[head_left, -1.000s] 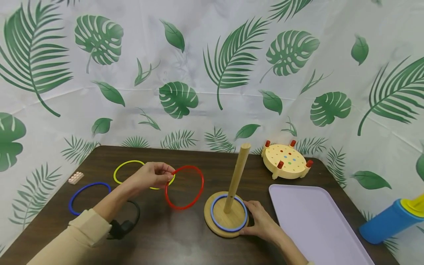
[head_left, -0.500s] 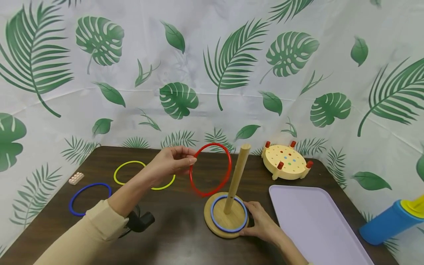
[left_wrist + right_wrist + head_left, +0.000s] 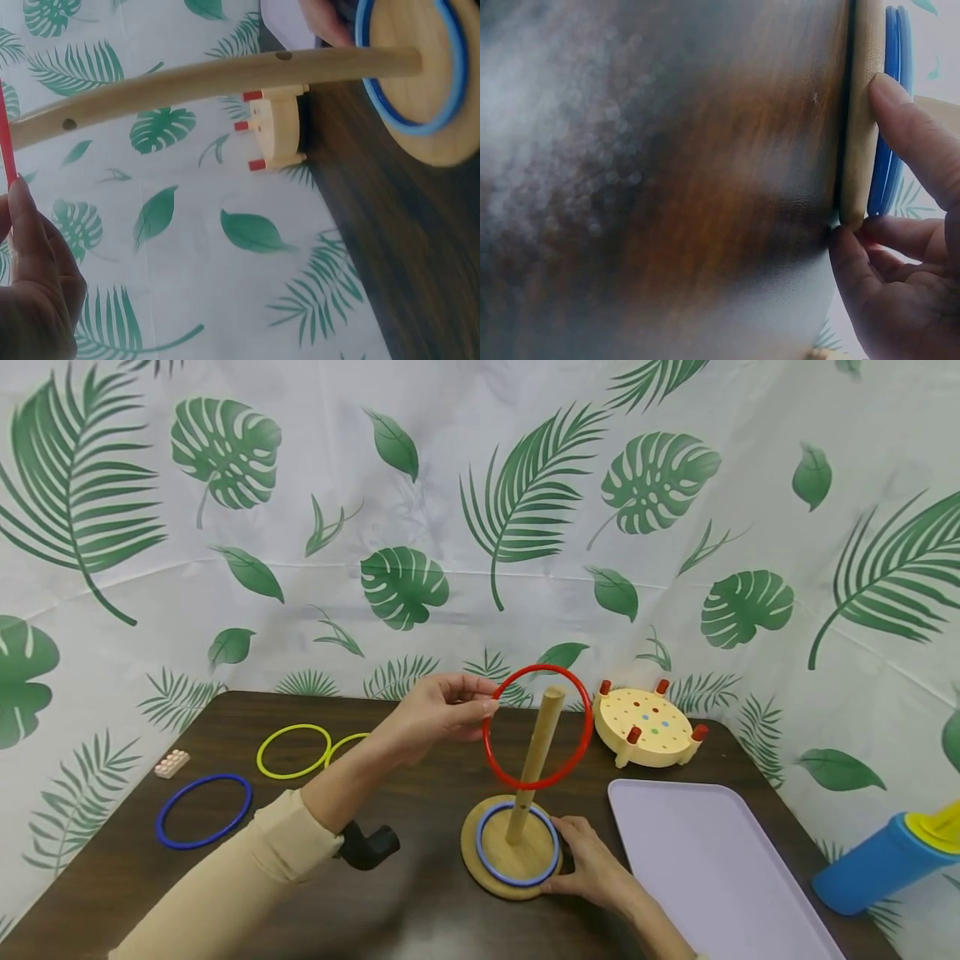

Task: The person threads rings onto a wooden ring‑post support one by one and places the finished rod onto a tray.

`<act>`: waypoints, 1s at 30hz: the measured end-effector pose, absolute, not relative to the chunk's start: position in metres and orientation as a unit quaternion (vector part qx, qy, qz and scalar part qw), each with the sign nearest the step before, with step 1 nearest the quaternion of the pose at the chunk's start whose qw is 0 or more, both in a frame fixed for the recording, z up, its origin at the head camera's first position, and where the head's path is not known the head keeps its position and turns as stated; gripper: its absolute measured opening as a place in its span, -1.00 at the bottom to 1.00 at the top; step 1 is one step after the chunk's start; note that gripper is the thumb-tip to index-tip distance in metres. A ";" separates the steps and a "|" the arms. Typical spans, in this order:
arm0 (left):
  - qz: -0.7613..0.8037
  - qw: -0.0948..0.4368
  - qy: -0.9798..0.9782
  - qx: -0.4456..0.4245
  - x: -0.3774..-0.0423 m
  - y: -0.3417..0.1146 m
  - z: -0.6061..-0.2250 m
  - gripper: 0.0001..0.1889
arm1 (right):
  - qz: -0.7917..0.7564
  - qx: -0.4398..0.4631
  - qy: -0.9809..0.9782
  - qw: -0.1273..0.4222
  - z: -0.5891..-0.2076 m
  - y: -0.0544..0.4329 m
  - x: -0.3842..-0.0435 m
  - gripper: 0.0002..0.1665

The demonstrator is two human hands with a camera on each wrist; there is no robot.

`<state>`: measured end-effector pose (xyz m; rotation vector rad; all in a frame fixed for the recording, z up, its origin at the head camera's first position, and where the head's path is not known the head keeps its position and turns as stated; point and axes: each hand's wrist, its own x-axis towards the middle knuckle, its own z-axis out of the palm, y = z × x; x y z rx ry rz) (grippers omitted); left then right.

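A red ring (image 3: pixel 590 727), tilted up on edge, is pinched by my left hand (image 3: pixel 442 706) between thumb and fingers. In the head view it overlaps the top of the wooden post (image 3: pixel 536 747); whether it encircles the post I cannot tell. The left wrist view shows only a thin strip of the ring beside the post's tip. Around the foot of the post, a blue ring (image 3: pixel 517 883) lies on the round wooden base (image 3: pixel 525 852). My right hand (image 3: pixel 592 868) grips the base's near right edge, with the thumb (image 3: pixel 900 112) on the rim. Stacked blue bands show there in the right wrist view.
Two yellow rings (image 3: pixel 292 777) and another blue ring (image 3: pixel 187 846) lie on the left, by a small pink block (image 3: pixel 172 763). On the right are a lilac tray (image 3: pixel 697 860), a cream pegged disc (image 3: pixel 647 727) and a blue cylinder with yellow top (image 3: pixel 870 864).
My left hand has carried the red ring right and upward, from above the table to the top of the post. My right hand and the stand have stayed put.
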<state>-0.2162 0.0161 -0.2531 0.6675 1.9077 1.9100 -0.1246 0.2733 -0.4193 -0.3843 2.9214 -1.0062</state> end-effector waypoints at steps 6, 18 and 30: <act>0.679 0.186 0.672 0.228 -0.222 0.032 -0.260 -0.72 | -0.319 -0.120 0.940 0.016 -0.419 0.272 -0.125 0.07; 0.643 0.225 0.718 0.146 -0.231 0.033 -0.331 -0.73 | -0.315 -0.120 0.941 0.015 -0.416 0.272 -0.127 0.07; 0.589 0.238 0.765 0.108 -0.223 0.035 -0.388 -0.81 | -0.320 -0.116 0.940 0.019 -0.416 0.273 -0.126 -0.01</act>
